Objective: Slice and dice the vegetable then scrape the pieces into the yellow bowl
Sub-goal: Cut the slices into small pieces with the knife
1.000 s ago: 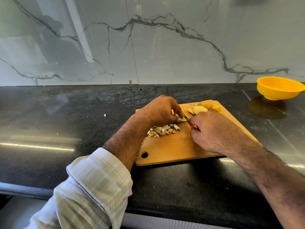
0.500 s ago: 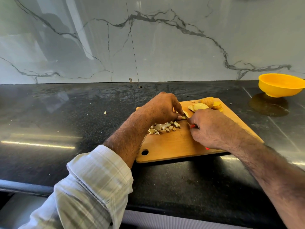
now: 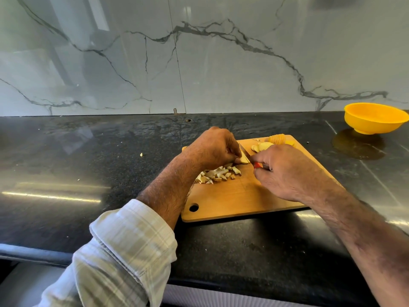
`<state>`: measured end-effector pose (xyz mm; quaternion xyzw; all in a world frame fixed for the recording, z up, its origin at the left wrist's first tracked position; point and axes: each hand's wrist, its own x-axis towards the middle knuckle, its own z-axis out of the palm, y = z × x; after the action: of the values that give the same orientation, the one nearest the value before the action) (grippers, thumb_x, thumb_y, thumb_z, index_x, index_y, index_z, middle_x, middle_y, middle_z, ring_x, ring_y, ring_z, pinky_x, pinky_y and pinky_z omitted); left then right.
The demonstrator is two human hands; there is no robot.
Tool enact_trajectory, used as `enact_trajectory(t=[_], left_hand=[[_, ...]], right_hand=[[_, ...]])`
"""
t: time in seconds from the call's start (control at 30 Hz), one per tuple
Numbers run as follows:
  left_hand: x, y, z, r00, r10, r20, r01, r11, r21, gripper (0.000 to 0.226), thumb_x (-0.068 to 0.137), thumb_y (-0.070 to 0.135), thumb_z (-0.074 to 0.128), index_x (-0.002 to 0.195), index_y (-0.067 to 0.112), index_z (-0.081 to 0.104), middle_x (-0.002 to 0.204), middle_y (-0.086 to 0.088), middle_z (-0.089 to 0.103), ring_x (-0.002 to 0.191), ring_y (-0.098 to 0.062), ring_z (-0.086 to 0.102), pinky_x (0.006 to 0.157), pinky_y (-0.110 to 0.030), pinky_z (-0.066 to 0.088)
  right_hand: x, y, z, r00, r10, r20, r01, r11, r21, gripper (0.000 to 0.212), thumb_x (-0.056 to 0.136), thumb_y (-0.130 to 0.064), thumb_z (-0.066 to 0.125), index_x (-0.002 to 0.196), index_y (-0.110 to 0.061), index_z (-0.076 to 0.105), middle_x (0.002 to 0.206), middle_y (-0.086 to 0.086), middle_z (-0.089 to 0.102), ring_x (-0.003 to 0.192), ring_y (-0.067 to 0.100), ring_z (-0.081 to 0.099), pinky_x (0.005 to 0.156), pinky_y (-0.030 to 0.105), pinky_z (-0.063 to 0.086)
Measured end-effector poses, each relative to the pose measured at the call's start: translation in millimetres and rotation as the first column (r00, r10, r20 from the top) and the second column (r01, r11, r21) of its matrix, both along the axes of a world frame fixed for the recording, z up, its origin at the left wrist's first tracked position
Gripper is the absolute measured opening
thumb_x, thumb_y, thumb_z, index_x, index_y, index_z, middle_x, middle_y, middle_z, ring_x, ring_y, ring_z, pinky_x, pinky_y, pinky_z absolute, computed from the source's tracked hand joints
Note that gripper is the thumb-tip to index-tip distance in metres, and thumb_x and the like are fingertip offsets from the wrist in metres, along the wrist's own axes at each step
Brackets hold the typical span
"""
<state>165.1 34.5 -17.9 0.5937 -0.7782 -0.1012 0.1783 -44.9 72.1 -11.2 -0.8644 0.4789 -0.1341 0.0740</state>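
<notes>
Slice [image 3: 244, 159], pale, on board [image 3: 239, 196]: firm, light, likely slick on cut faces
Left hand [image 3: 213, 147] pinched it by its edge; right hand [image 3: 285, 171] curled round knife [image 3: 256, 165]; dice [image 3: 218, 173] beside; bowl [image 3: 374, 118] well apart on desk [image 3: 88, 162]
</notes>
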Motion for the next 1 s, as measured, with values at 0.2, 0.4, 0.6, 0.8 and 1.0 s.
enact_trajectory(t=[0.2, 0.4, 0.6, 0.8, 1.0], left_hand=[[0.4, -0.1, 0.5, 1.000, 0.004, 0.016, -0.004, 1.000, 0.009, 0.015, 0.088, 0.030, 0.084, 0.102, 0.027, 0.084, 0.104, 0.014, 0.075, 0.098, -0.003, 0.066, 0.092, -0.034, 0.059], [-3.0, 0.6, 1.4, 0.999, -0.001, 0.039, 0.000, 1.000, 0.005, 0.012, 0.089, 0.026, 0.083, 0.101, 0.025, 0.084, 0.104, 0.013, 0.075, 0.097, -0.004, 0.065, 0.086, -0.026, 0.055], [-4.8, -0.9, 2.0, 0.997, -0.006, 0.073, 0.005, 1.000, 0.006, 0.011, 0.091, 0.024, 0.081, 0.101, 0.025, 0.084, 0.103, 0.011, 0.076, 0.098, -0.004, 0.066, 0.082, -0.021, 0.048], [2.1, -0.5, -0.4, 1.000, 0.018, 0.005, -0.018, 1.000, -0.010, 0.012, 0.088, 0.027, 0.084, 0.099, 0.027, 0.084, 0.102, 0.016, 0.077, 0.097, 0.000, 0.066, 0.082, -0.016, 0.048], [7.3, 0.3, -1.2, 1.000, 0.013, -0.016, -0.013, 1.000, -0.014, 0.012, 0.087, 0.027, 0.085, 0.099, 0.026, 0.084, 0.103, 0.017, 0.077, 0.097, 0.000, 0.067, 0.087, -0.020, 0.052]], right_hand=[[5.3, 3.5, 1.4, 0.999, 0.002, -0.052, 0.002, 0.998, 0.065, 0.028, 0.098, -0.031, 0.058, 0.121, -0.025, 0.073, 0.083, -0.005, 0.065, 0.077, 0.012, 0.062, 0.060, 0.025, 0.046], [16.4, 9.1, 4.6, 0.987, -0.003, -0.158, 0.013, 0.998, 0.061, 0.034, 0.096, -0.029, 0.058, 0.128, -0.023, 0.068, 0.091, -0.006, 0.063, 0.088, 0.015, 0.063, 0.074, 0.028, 0.057], [33.7, 2.7, 0.5, 0.984, -0.036, -0.176, 0.041, 0.999, 0.029, 0.024, 0.092, -0.025, 0.064, 0.115, -0.018, 0.065, 0.077, -0.008, 0.049, 0.073, 0.011, 0.053, 0.067, 0.027, 0.051], [16.2, -7.8, -12.1, 0.999, -0.040, 0.026, 0.040, 0.999, 0.004, 0.015, 0.096, -0.031, 0.061, 0.097, -0.021, 0.072, 0.074, -0.006, 0.062, 0.068, 0.013, 0.062, 0.053, 0.024, 0.045], [5.2, 0.6, -5.0, 0.992, 0.027, 0.119, -0.030, 0.999, 0.021, 0.020, 0.098, -0.025, 0.062, 0.109, -0.020, 0.077, 0.068, -0.009, 0.064, 0.058, 0.007, 0.061, 0.052, 0.029, 0.054]])
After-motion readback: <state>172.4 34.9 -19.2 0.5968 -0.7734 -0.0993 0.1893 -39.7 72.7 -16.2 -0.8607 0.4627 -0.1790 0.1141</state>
